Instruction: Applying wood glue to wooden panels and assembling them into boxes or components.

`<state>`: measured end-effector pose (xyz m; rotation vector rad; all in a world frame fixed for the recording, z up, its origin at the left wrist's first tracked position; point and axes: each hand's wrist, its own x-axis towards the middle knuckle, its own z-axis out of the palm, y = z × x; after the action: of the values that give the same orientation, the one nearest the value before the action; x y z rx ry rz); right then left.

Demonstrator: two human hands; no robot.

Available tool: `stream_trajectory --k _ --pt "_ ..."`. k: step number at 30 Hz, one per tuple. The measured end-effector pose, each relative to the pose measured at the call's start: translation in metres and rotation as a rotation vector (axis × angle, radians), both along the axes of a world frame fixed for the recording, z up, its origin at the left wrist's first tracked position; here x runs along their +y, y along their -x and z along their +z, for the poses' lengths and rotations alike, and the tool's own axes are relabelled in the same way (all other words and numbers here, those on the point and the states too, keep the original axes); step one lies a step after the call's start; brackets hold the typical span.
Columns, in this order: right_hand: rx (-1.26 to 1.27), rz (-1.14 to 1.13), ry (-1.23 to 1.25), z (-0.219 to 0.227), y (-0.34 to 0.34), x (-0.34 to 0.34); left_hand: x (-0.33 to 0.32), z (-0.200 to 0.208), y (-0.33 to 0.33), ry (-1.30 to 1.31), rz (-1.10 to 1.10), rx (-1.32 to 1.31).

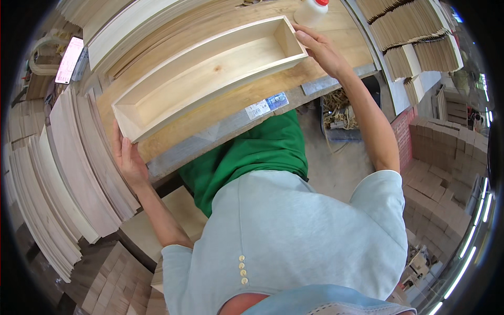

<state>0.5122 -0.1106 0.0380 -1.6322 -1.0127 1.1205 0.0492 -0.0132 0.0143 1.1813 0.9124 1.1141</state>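
Probably for balance, fingers of the left hand [131,163] and right hand [325,52] grasp opposite ends of the wooden box [217,68] over the desk [344,39]. A bottle [311,12] stands aside, apparently leaving room.

box [215,69] 1 | hands [131,165] [323,51] 2 | bottle [311,13] 1 | phone [69,60] apparently 1

1. A wooden workbench [347,44] with a grey front edge crosses the upper middle.
2. Grey floor [328,176] shows below it, near a dark bin [373,90] of scraps.
3. Thin boards [68,173] stand packed at left.
4. Stacked wood blocks [446,157] fill the right, beside a reddish patterned surface [403,135].
5. Bright tube lights [460,273] line the far right.
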Motion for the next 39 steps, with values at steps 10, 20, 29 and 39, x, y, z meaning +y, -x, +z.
stream_trajectory --k 10,20,29,39 --pt "-0.301 -0.035 -0.044 0.022 0.002 0.027 -0.021 -0.018 0.002 0.061 0.253 0.125" --pt "-0.467 0.134 0.013 -0.004 -0.007 0.036 -0.026 0.046 0.008 -0.077 0.164 0.476" --pt "-0.554 0.283 -0.226 0.066 0.046 0.046 -0.081 0.113 0.017 -0.733 0.313 1.387" --pt "-0.449 0.714 -0.664 0.140 0.195 0.109 -0.262 0.174 0.065 -0.668 0.846 1.696"
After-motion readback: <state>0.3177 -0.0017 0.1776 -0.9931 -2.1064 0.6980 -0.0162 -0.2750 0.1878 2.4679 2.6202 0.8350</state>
